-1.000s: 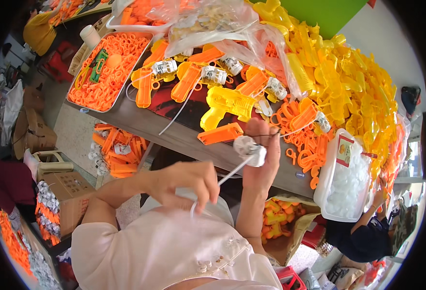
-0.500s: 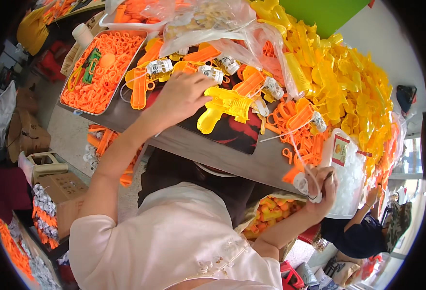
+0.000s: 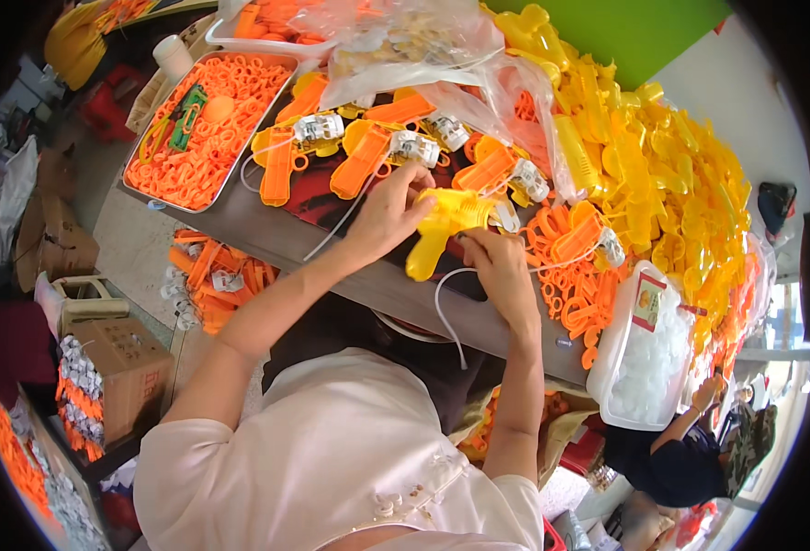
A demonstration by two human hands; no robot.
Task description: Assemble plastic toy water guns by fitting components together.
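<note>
My left hand (image 3: 388,209) has its fingers closed on the back of a translucent yellow toy gun shell (image 3: 430,255), whose grip points down toward me. At the shell's front, the fingers of my right hand (image 3: 504,277) are pinched together. A thin white tube (image 3: 440,308) curves out from beside that hand and hangs over the table edge. My right fingers partly hide what they grip. Just beyond the shell lie orange toy gun pieces (image 3: 361,163) with clear-and-silver cylinders (image 3: 414,149) and white tubes attached.
A metal tray (image 3: 224,188) of orange rings stands at the left. Yellow shells (image 3: 644,174) are heaped at the right, beside loose orange parts (image 3: 575,296) and a white tub (image 3: 607,390) of clear pieces. Plastic bags (image 3: 405,46) lie at the back. Another person's arm (image 3: 685,422) shows far right.
My right hand has come from the table's right edge, bringing a white tube, to the front of the yellow shell. My left hand has shifted right and nearer to me with the shell.
</note>
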